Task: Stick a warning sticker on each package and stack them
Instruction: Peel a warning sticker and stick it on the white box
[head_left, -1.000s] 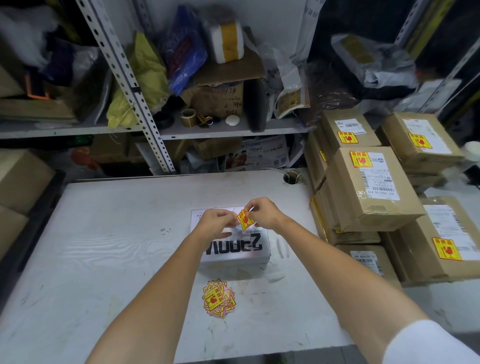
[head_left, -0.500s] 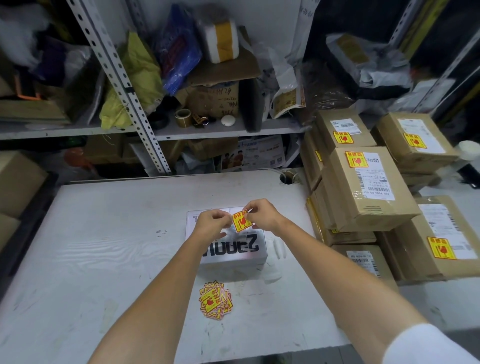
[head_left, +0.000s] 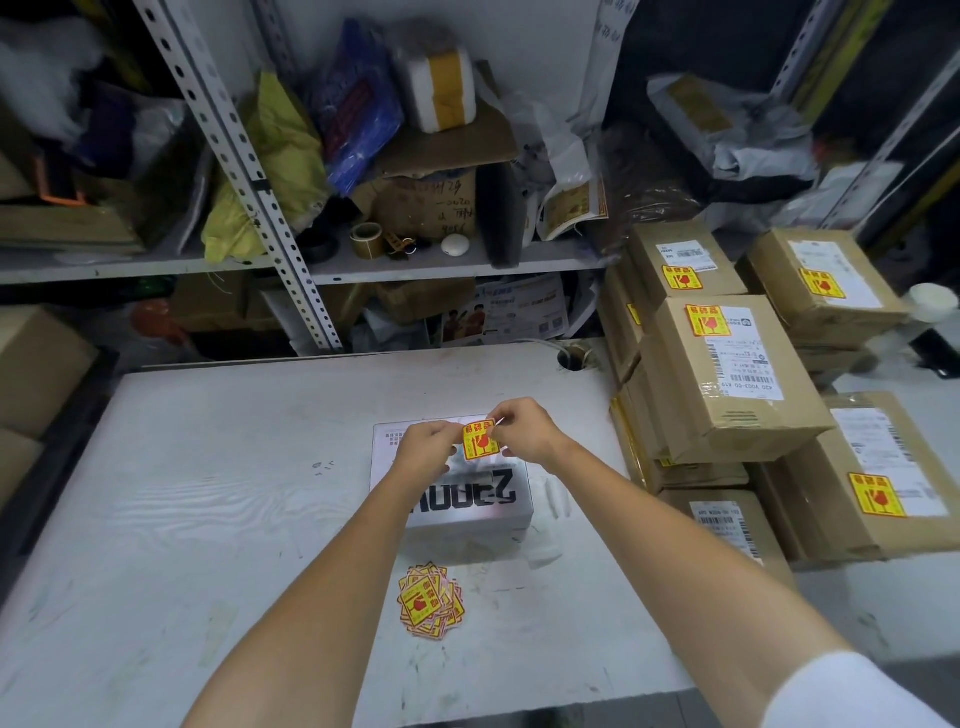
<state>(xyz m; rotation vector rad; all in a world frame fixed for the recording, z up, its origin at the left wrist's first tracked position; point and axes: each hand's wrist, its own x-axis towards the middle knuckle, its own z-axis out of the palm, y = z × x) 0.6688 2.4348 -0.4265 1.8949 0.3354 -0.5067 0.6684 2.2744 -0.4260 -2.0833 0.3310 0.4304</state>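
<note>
A: Quick, left hand (head_left: 423, 449)?
B: Fingers curled, pinching the left edge of the warning sticker (head_left: 479, 441). Right hand (head_left: 524, 434) pinches its top right corner the same way. A thin white sliver shows at the right fingertips. Probably the backing being peeled, but I can't be sure.
A: Why hold it up there?
B: It's right above the white package (head_left: 467, 501), which sits mid-surface (head_left: 208, 493), slightly toward the far edge. The sticker hovers over the package's far half, not touching as far as I can tell. My guess is it goes straight down once the glue side is free.
A: Spares?
B: Sticker pile (head_left: 431, 605) lies by the near edge, just in front of the package, between the forearms. Easy reach.
A: Stack?
B: Brown packages (head_left: 727, 374) are piled off the right edge, with most visible tops already labelled. The white one likely joins them.
</note>
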